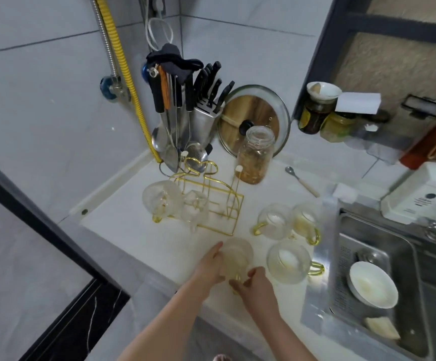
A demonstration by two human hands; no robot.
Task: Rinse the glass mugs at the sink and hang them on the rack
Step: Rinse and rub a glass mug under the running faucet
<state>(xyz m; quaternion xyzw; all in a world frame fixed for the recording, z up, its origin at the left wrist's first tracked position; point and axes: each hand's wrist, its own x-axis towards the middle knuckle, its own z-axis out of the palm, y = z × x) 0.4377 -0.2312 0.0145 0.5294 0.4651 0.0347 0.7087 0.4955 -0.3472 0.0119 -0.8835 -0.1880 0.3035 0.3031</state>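
A glass mug [237, 255] was held between both hands above the front part of the white counter [123, 230], near its edge. The left hand [210, 267] was closed around the mug's left wall, fingers curled against the glass. The right hand [254, 281] was closed at the mug's near side, where a yellow handle was mostly covered by the fingers; how firmly that handle was pinched could not be made out. The mug's outline was blurred, and whether it was upright or turned over could not be told.

A gold wire rack [219, 204] stood behind the held mug. Two mugs were seen on its left side: a large one [161, 199] and a smaller one [194, 207], the latter hard to separate from the wires. Three more mugs stood on the counter between rack and sink [342, 256]: two at the back, [274, 222] and [304, 224], touching or nearly so, and one in front [288, 261].

In the sink a white bowl [373, 285] lay beside a pale sponge [381, 327]. The sink's right part and the tap were cut off by the frame edge. A jar [254, 155] and a spoon [301, 181] were seen farther back.
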